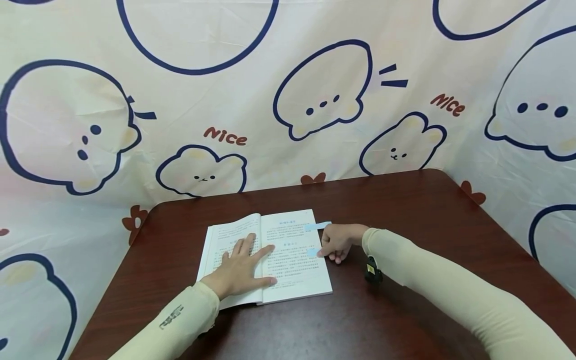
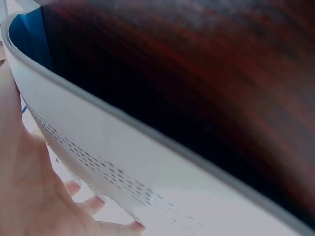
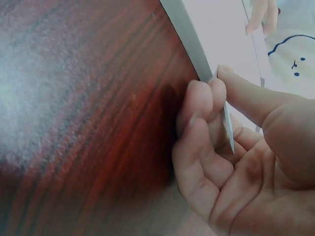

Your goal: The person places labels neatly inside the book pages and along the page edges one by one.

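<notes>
An open book (image 1: pixel 294 280) with printed pages lies on the dark wood table. My left hand (image 1: pixel 240 267) rests across its left page and fold with fingers spread. From the left wrist, the page (image 2: pixel 93 123) curves beside the left palm. At the right page's edge, my right hand (image 1: pixel 337 242) pinches a pale blue sticky tab (image 1: pixel 312 252) between thumb and curled fingers; the strip's free end (image 3: pixel 229 130) shows inside the hand in the right wrist view. Higher up, another light blue sticky tab (image 1: pixel 317 226) sticks out past the page edge.
The brown table (image 1: pixel 396 200) extends around the book, its far edge meeting a cloth backdrop (image 1: pixel 270 100) printed with cartoon animals. Another cloth panel (image 1: pixel 531 185) stands at the right. A small black device (image 1: pixel 372 270) hangs at the right wrist.
</notes>
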